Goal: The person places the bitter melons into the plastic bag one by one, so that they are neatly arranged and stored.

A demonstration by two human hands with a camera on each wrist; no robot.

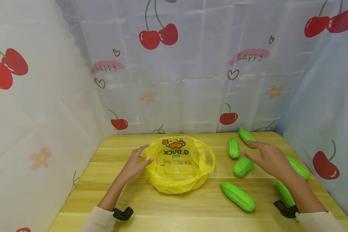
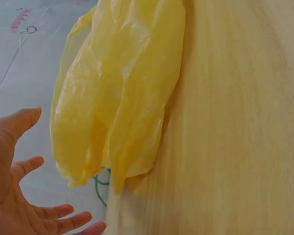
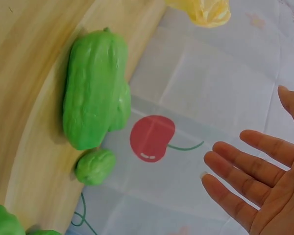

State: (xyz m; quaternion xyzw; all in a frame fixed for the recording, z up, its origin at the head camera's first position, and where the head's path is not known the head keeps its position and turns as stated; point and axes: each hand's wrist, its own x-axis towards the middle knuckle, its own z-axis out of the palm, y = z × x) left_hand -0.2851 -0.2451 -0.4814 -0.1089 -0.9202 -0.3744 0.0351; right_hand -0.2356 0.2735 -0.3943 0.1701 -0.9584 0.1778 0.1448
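A yellow plastic bag (image 1: 177, 185) with a duck print stands on the table, its mouth spread wide and a handle loop flopped to the right. My left hand (image 1: 135, 164) is beside the bag's left side, thumb and fingers spread; in the left wrist view a gap shows between fingers and bag. Over the right part of the table hovers my right hand (image 1: 271, 159), fingers extended and holding nothing. Nearest to it are bright green cucumbers: one at the back (image 1: 246, 137), one upright in view (image 1: 233, 148) and one just below (image 1: 243, 166).
Another cucumber (image 1: 238, 196) lies at the front, right of the bag. Two more, one farther right (image 1: 298, 168) and one partly behind my right forearm (image 1: 285, 194), lie near the right edge. A cherry-print curtain (image 1: 177, 96) surrounds the wooden table (image 1: 162, 212).
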